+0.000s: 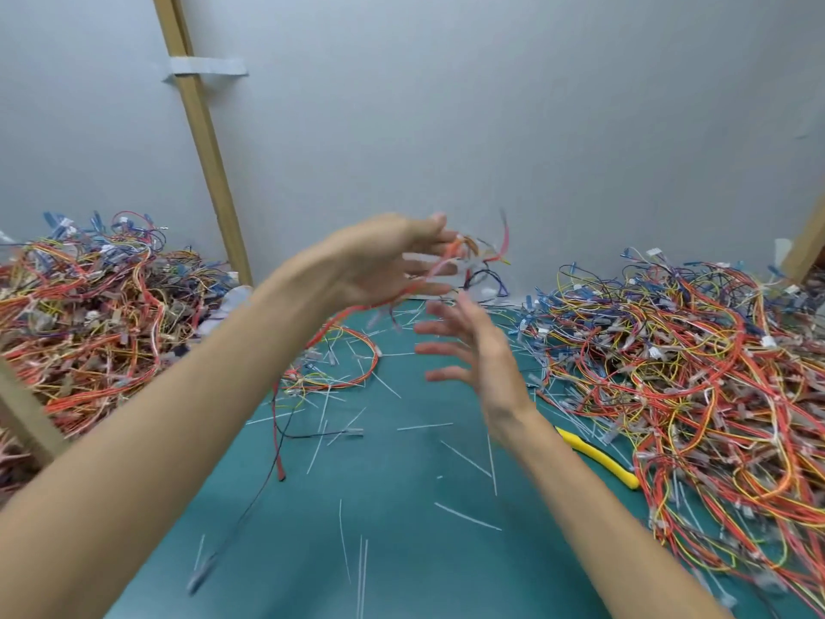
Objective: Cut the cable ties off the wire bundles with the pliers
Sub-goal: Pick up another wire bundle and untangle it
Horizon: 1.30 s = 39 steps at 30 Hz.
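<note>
Left hand (379,261) carrying wire bundle (484,256), right hand (473,350) splayed

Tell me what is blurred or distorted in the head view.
Head view: motion blur smears the left hand and the wire bundle at its fingers, so the grip is unreadable; the right hand, fingers spread, is soft. Head view: the wide lens tilts the wooden post. Head view: light is even, no glare; the yellow pliers handle on the green mat reads clearly.
</note>
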Tool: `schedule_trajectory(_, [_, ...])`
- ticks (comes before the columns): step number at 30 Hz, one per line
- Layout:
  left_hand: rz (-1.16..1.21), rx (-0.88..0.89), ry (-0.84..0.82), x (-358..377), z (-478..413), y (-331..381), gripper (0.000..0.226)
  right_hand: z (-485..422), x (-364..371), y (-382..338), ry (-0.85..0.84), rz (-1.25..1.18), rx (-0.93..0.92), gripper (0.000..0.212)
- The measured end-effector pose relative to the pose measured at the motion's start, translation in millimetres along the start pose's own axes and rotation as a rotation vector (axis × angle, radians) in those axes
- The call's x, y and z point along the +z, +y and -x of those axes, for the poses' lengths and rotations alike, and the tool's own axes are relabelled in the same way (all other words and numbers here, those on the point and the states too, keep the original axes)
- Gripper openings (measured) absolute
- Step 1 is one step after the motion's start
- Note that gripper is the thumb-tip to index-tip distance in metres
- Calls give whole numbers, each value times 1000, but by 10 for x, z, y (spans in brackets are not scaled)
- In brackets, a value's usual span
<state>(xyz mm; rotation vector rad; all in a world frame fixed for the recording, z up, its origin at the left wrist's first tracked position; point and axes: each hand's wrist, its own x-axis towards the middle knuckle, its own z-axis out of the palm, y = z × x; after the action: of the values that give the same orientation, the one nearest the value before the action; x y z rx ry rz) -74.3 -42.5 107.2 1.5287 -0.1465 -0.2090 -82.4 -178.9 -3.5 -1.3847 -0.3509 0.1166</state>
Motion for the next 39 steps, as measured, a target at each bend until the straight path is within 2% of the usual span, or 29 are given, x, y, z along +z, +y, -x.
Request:
schedule_trajectory(3, [1,-91,-274,134,134,-179,34,21,13,-191,-81,-232,72,50])
schedule_trajectory(4, [-32,-118,-328,149,158,-239,34,30,13,-220,-78,-266,92,46])
schedule_trajectory(6, [-126,-127,-336,121,192,-318,41,43,6,-227,-80,-237,119,40])
schedule_trajectory(8, [-210,-100,-305,18,225,-315,50,54,8,-199,-85,-185,124,31])
schedule_trajectory(11, [-327,42,-245,-245,302,-214,41,20,-18,-154,14,-186,148,22])
schedule_trajectory(14, [-634,152,-32,-555,334,-214,31,-45,-177,-150,136,-257,119,21])
schedule_trajectory(16, [-804,158,76,-726,327,-380,29,-90,-323,-159,185,-278,94,24])
schedule_trajectory(20, [-1050,123,99,-904,359,-1082,30,-142,-489,-145,203,-262,107,28])
schedule_trajectory(22, [-1089,111,151,-976,392,-1452,28,-150,-516,-132,187,-230,112,31])
schedule_trajectory(24, [-1083,173,235,-1066,419,-1741,23,-160,-525,-117,179,-208,112,33])
schedule_trajectory(29, [-1038,306,423,-1271,456,-1956,22,-182,-579,-108,137,-131,142,30])
schedule_trajectory(33, [-1055,277,495,-1437,467,-1990,23,-180,-679,-175,53,-170,216,25])
schedule_trajectory(39, [-1187,117,527,-1834,502,-1959,26,-162,-871,-282,-102,-86,349,22])
